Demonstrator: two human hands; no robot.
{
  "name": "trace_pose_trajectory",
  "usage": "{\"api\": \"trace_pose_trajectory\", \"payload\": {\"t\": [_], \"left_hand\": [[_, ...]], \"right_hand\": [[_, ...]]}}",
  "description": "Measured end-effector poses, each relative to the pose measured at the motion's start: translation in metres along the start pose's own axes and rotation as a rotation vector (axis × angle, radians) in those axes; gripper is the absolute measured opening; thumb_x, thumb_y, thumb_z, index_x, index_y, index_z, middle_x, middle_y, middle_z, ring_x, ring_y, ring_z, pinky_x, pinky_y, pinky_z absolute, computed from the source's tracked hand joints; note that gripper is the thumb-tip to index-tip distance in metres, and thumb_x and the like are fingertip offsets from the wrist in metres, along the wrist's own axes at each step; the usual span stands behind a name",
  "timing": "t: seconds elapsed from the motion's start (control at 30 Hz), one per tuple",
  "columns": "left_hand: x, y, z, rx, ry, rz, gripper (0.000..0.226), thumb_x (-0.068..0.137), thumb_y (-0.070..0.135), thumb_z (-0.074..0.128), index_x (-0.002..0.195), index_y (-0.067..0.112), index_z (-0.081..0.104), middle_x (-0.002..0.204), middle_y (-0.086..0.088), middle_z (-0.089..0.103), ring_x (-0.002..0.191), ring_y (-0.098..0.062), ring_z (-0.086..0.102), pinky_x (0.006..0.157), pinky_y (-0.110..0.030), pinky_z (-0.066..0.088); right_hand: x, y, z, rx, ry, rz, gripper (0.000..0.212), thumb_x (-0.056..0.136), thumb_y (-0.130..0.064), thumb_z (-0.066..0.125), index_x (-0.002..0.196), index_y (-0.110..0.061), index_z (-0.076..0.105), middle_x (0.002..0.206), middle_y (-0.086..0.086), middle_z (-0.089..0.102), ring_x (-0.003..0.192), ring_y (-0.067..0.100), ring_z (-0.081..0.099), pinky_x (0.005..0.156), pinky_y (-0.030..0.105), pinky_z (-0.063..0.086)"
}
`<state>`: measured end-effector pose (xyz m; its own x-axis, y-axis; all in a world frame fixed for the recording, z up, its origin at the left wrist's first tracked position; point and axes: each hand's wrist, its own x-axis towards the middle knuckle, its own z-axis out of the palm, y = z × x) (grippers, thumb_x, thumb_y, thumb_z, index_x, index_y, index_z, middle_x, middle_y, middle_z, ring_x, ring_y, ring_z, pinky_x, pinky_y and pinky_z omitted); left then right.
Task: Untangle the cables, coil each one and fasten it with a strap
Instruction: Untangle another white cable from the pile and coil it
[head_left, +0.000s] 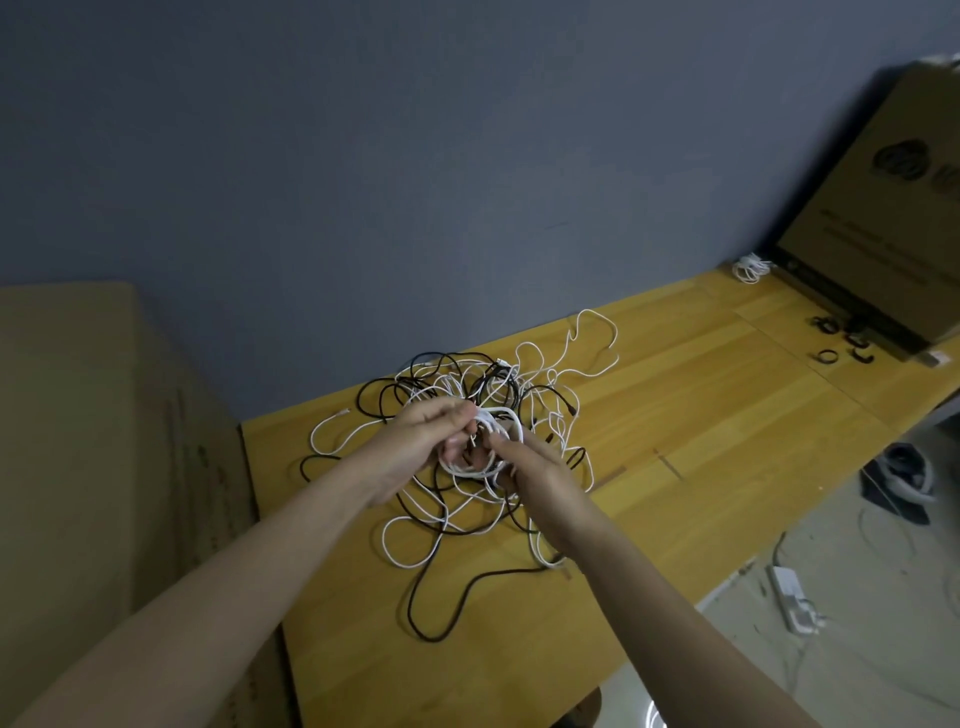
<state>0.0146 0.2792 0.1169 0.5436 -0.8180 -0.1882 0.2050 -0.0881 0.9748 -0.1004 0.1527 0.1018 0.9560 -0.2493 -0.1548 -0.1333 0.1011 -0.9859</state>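
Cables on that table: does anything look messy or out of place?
Yes. A tangled heap of black and white cables sprawls over the wooden table, loops crossing each other. One coiled white cable lies neatly by the cardboard box.

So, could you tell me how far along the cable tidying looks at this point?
Early on. One white bundle already lies coiled at the far end of the table, though whether it is strapped is too small to tell. In hand: the left hand and right hand hold a small white coil above the pile. Left: the tangle of black and white cables, plus the black straps lying unused by the cardboard box.
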Motion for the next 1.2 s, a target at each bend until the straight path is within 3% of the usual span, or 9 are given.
{"api": "trace_pose_trajectory", "payload": {"t": [0.17, 0.33, 0.57, 0.77, 0.87, 0.97, 1.03, 1.13, 1.2], "left_hand": [[0.001, 0.003, 0.003, 0.091, 0.002, -0.017, 0.023, 0.101, 0.024, 0.042, 0.087, 0.014, 0.057, 0.067, 0.005, 0.054, 0.066, -0.01, 0.052, 0.069, -0.021, 0.045], [-0.004, 0.007, 0.007, -0.15, -0.117, -0.001, 0.018, 0.098, 0.016, 0.043, 0.092, 0.007, 0.057, 0.065, 0.006, 0.052, 0.063, -0.008, 0.052, 0.065, -0.019, 0.048], [-0.008, 0.01, 0.009, -0.204, -0.08, 0.023, 0.025, 0.092, 0.031, 0.044, 0.082, 0.009, 0.049, 0.054, 0.008, 0.04, 0.043, -0.005, 0.035, 0.058, -0.021, 0.043], [-0.002, 0.024, -0.007, -0.348, 0.104, 0.12, 0.029, 0.103, 0.021, 0.033, 0.078, 0.012, 0.046, 0.05, 0.012, 0.032, 0.04, -0.004, 0.028, 0.049, -0.018, 0.043], [0.002, 0.024, -0.013, -0.337, 0.224, 0.133, 0.032, 0.106, 0.02, 0.029, 0.079, 0.012, 0.046, 0.049, 0.011, 0.032, 0.041, -0.005, 0.028, 0.055, -0.021, 0.044], [0.004, 0.019, -0.013, -0.238, 0.278, 0.113, 0.032, 0.106, 0.019, 0.028, 0.08, 0.013, 0.045, 0.048, 0.01, 0.032, 0.041, -0.005, 0.028, 0.062, -0.026, 0.042], [0.004, 0.017, -0.013, -0.192, 0.292, 0.117, 0.032, 0.106, 0.019, 0.027, 0.079, 0.013, 0.044, 0.047, 0.01, 0.032, 0.042, -0.005, 0.028, 0.063, -0.026, 0.043], [0.005, 0.016, -0.015, -0.171, 0.318, 0.131, 0.032, 0.106, 0.02, 0.026, 0.079, 0.013, 0.042, 0.047, 0.01, 0.032, 0.042, -0.005, 0.027, 0.063, -0.025, 0.042], [0.005, 0.014, -0.016, -0.135, 0.304, 0.128, 0.032, 0.106, 0.02, 0.026, 0.08, 0.013, 0.042, 0.047, 0.01, 0.032, 0.042, -0.005, 0.027, 0.061, -0.023, 0.044]], "right_hand": [[-0.001, -0.004, 0.007, 0.028, 0.144, -0.004, 0.047, 0.087, -0.06, 0.04, 0.089, -0.025, 0.071, 0.076, -0.006, 0.065, 0.07, 0.005, 0.061, 0.062, 0.016, 0.047], [0.01, -0.005, 0.007, 0.211, 0.217, 0.073, 0.043, 0.1, -0.039, 0.038, 0.109, -0.004, 0.062, 0.097, 0.011, 0.063, 0.091, 0.024, 0.056, 0.085, 0.042, 0.043], [0.013, 0.007, 0.014, 0.187, 0.141, 0.049, 0.036, 0.103, -0.035, 0.033, 0.11, -0.01, 0.059, 0.09, 0.007, 0.06, 0.08, 0.016, 0.054, 0.07, 0.028, 0.041], [0.004, 0.034, -0.022, -0.342, 0.217, -0.103, 0.028, 0.103, -0.024, 0.042, 0.088, -0.019, 0.064, 0.065, -0.004, 0.058, 0.055, 0.004, 0.048, 0.053, 0.017, 0.038], [0.0, 0.067, -0.049, -0.719, 0.203, 0.004, 0.029, 0.103, -0.023, 0.04, 0.093, -0.013, 0.066, 0.082, 0.006, 0.063, 0.081, 0.018, 0.058, 0.072, 0.037, 0.047], [0.008, 0.076, -0.065, -1.112, 0.223, 0.079, 0.031, 0.103, -0.023, 0.039, 0.109, -0.012, 0.068, 0.116, 0.008, 0.055, 0.112, 0.029, 0.043, 0.089, 0.035, 0.038], [0.019, 0.05, -0.062, -0.997, 0.407, 0.052, 0.03, 0.103, -0.023, 0.039, 0.103, -0.015, 0.068, 0.11, 0.007, 0.057, 0.102, 0.026, 0.049, 0.082, 0.036, 0.04], [0.035, -0.017, -0.052, -0.359, 0.598, -0.068, 0.032, 0.103, -0.027, 0.038, 0.081, -0.019, 0.06, 0.078, 0.001, 0.063, 0.072, 0.013, 0.061, 0.066, 0.031, 0.051], [0.038, -0.06, -0.048, -0.213, 0.664, -0.289, 0.033, 0.103, -0.026, 0.038, 0.08, -0.022, 0.061, 0.083, -0.001, 0.069, 0.081, 0.012, 0.068, 0.075, 0.027, 0.056]]}}
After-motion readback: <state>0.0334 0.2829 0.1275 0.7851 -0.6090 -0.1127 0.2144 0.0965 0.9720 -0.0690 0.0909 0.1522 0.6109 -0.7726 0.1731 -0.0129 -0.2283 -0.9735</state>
